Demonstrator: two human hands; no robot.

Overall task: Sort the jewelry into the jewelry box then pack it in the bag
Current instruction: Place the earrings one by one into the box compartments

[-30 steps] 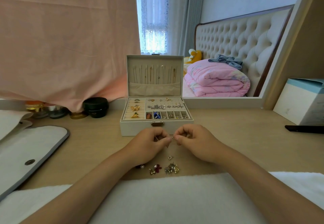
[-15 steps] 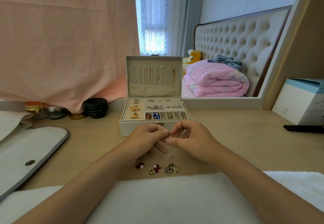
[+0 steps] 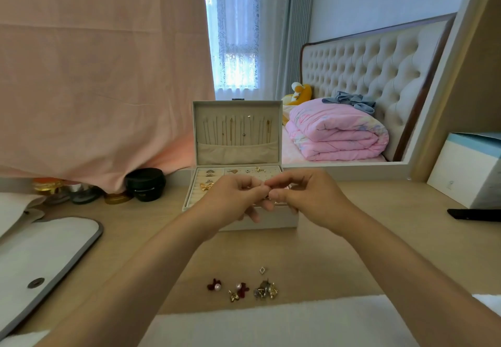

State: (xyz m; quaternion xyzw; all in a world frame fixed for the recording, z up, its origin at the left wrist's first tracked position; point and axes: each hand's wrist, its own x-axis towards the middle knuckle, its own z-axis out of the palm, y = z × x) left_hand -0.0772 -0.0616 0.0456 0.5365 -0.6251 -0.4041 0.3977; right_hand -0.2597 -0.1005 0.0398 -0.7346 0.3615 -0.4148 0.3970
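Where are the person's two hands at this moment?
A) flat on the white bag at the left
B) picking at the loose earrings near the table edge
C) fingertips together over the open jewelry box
C: the left hand and right hand meet at the fingertips above the jewelry box; the loose earrings lie untouched.

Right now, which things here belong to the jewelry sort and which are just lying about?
Job: jewelry box, loose earrings, bag, left hand, right hand (held piece too small to see).
Lying about: black jar, white carton.
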